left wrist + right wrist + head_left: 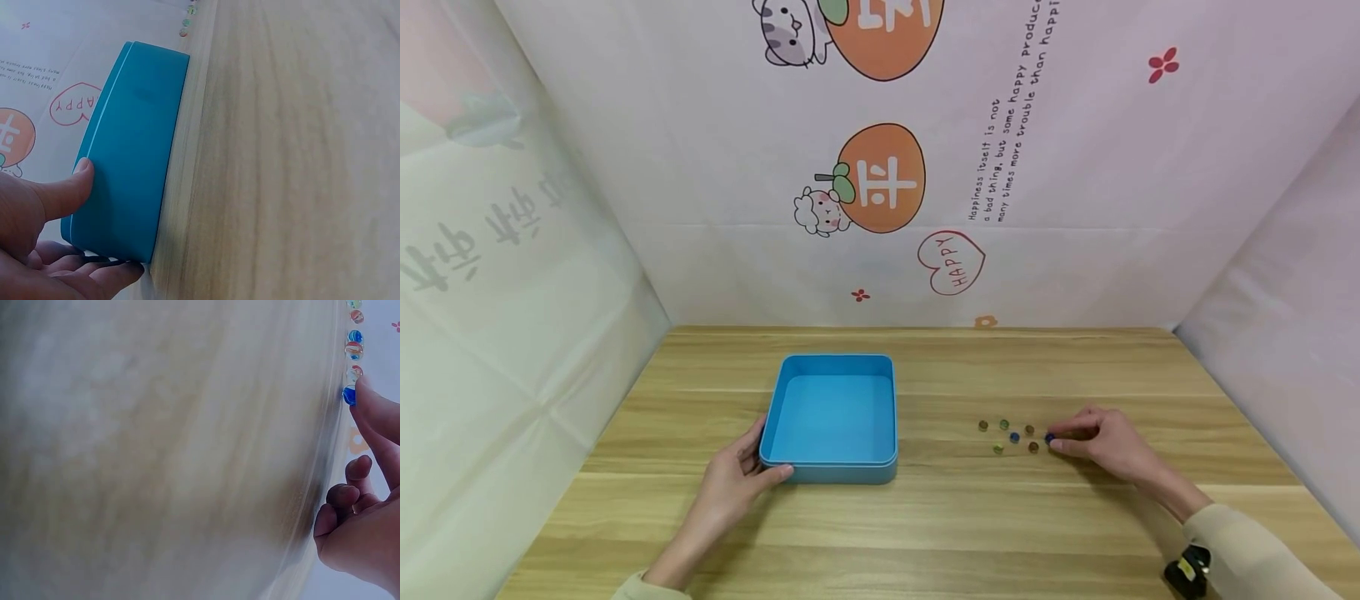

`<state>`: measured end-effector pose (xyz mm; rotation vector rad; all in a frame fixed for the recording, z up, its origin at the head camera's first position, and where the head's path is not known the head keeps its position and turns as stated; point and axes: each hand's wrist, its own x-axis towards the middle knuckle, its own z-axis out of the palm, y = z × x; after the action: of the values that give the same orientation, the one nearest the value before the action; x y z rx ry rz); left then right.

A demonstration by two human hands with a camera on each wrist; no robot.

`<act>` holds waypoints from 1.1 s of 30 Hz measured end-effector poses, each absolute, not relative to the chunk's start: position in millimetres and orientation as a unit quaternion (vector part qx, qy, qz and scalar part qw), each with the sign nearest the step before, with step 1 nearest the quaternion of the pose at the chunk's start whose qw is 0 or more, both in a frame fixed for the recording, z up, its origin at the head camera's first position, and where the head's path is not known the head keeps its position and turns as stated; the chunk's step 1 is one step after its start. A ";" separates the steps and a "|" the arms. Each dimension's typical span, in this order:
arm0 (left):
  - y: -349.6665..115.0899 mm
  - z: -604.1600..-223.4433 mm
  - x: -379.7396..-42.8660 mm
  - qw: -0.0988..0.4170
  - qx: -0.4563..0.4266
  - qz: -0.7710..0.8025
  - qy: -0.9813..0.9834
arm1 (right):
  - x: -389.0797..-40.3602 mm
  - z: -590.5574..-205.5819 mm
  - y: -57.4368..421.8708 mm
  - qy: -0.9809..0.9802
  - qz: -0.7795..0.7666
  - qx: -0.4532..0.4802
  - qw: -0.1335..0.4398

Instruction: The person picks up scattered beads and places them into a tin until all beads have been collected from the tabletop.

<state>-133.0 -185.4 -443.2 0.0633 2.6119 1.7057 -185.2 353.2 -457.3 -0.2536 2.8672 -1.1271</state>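
Observation:
A shallow square blue box (844, 473) stands on the table, its top uncovered and its inside bare. My left hand (730, 482) grips its near left corner; the thumb lies on the front wall and the other fingers are at the left side. To the right of the box, my right hand (1112, 443) pinches a dark blue glass marble (349, 395) between thumb and forefinger, down by the tabletop. In the right wrist view the remaining fingers are curled in. Left of that hand, several marbles lie loosely grouped, among them a blue one (1015, 437) and a yellow-green one (997, 449).
The wood-grain table (940, 533) carries the box and marbles. White printed sheeting (1060, 275) rises behind it and along both sides. A small black device (1187, 572) sits at the right sleeve.

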 end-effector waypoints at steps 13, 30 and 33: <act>-185.2 -443.0 -133.2 0.012 0.017 0.548 0.837 | -184.6 -455.6 350.7 0.930 -0.356 -0.086 0.017; -185.9 -443.4 -132.6 0.012 0.017 0.548 0.836 | -181.4 -445.9 346.2 0.907 -0.416 -0.054 0.043; -185.9 -443.7 -132.7 0.012 0.017 0.549 0.835 | -181.4 -441.6 343.6 0.909 -0.410 -0.056 0.044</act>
<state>-132.7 -185.9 -443.7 0.0521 2.6050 1.7131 -181.4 343.6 -441.6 -0.1708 2.7797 -1.2544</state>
